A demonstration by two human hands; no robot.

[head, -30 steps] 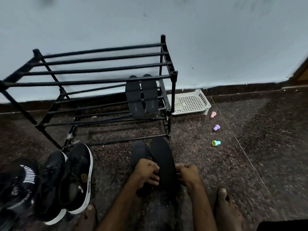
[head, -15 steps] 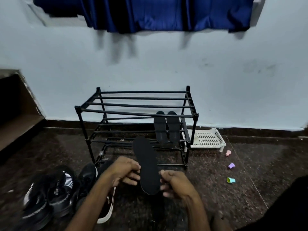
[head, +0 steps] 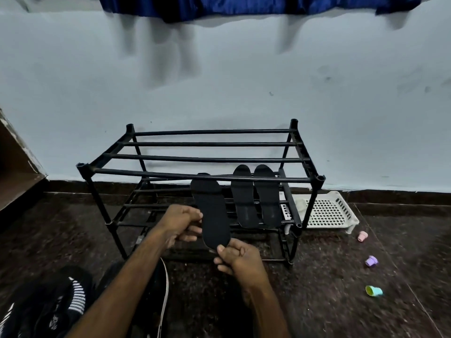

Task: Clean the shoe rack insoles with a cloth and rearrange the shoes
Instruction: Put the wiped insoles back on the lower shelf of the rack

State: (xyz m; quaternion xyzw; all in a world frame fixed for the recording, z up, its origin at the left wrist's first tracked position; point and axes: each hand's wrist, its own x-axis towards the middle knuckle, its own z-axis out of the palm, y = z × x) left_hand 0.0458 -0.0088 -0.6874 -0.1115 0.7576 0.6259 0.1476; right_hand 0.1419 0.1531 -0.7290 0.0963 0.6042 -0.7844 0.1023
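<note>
A black insole (head: 213, 213) is held upright in front of the black metal shoe rack (head: 202, 172); a second insole edge shows just behind its toe. My left hand (head: 181, 222) pinches its left edge at mid-length. My right hand (head: 235, 258) pinches its heel from below. Two more black insoles (head: 256, 196) lean side by side on the rack's middle bars at the right. Black shoes (head: 56, 303) with white stripes and soles lie on the floor at the lower left, partly hidden by my left forearm. No cloth is in view.
A white perforated plastic tray (head: 327, 211) lies on the floor right of the rack. Three small coloured caps, pink (head: 362, 236), purple (head: 371, 261) and teal (head: 374, 291), sit on the dark speckled floor. A blue curtain (head: 244, 4) hangs above; a wooden ledge (head: 14, 176) is at left.
Both hands lifted the insole off the floor and carried it up and forward toward the rack. The view rose and pulled back, so the curtain now shows.
</note>
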